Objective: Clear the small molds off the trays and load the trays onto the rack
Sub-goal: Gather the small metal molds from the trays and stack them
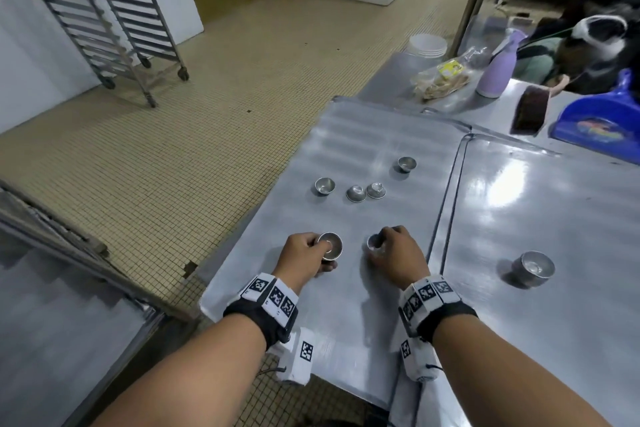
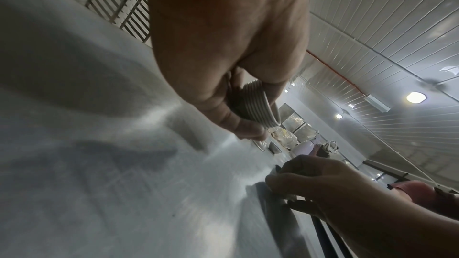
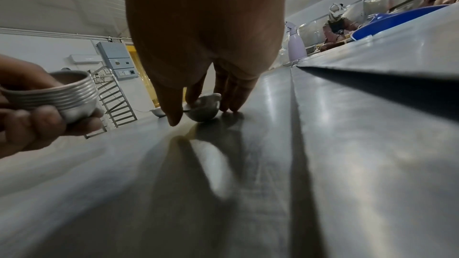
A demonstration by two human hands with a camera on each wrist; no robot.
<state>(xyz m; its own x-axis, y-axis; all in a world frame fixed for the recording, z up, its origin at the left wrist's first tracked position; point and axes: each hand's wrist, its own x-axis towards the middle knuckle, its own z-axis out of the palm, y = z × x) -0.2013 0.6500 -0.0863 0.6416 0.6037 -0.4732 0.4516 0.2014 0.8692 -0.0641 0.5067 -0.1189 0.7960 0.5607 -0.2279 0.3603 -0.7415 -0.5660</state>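
My left hand [image 1: 313, 253] grips a nested stack of small ribbed metal molds [image 1: 331, 246], held just above the near part of the left tray [image 1: 363, 135]; the stack [image 2: 258, 105] shows between thumb and fingers in the left wrist view. My right hand [image 1: 388, 246] reaches down over a single mold [image 1: 373, 242] on the same tray. Its thumb and fingers close around the tilted mold [image 3: 205, 108]. Several loose molds lie farther up the tray: one [image 1: 325, 186], two upside down [image 1: 356, 193], and one [image 1: 406, 163]. The wheeled rack [image 1: 104, 10] stands far left.
A second tray [image 1: 554, 218] lies to the right, carrying a mold stack [image 1: 533, 267]. Beyond are a blue dustpan [image 1: 599, 118], a brush [image 1: 530, 111], a lilac bottle [image 1: 495, 73], a bag [image 1: 443, 76] and white plates [image 1: 427, 43]. Tiled floor lies left of the table.
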